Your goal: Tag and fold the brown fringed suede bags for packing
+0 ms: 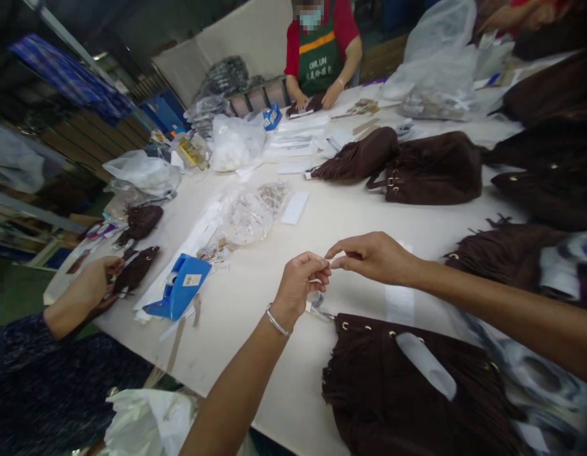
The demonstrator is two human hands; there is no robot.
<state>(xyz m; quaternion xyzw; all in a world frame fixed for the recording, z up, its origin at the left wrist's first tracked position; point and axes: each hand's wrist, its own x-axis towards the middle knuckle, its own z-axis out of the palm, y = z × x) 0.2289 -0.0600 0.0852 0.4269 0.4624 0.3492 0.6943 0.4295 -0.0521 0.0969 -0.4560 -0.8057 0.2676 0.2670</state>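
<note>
My left hand [303, 278], with a silver bangle on its wrist, is closed in a pinch over the table. The thumb and forefinger of my right hand [372, 256] come together at the left fingertips. Whatever lies between them is too small to make out. Just below the hands lies a dark brown fringed bag [369, 380] with brass eyelets, and a whitish wrapped strip [429, 367] rests on it. A clear plastic-wrapped piece [320, 307] sits by the bag's upper left corner, beneath my left hand.
A blue tape dispenser [186, 285] stands left on the white table [255, 316]. Beyond it are a clear bag of small pieces [248, 215] and a white card [296, 208]. More brown bags [435, 168] lie at the right. Co-workers' hands [87, 291] handle brown items at left and far side.
</note>
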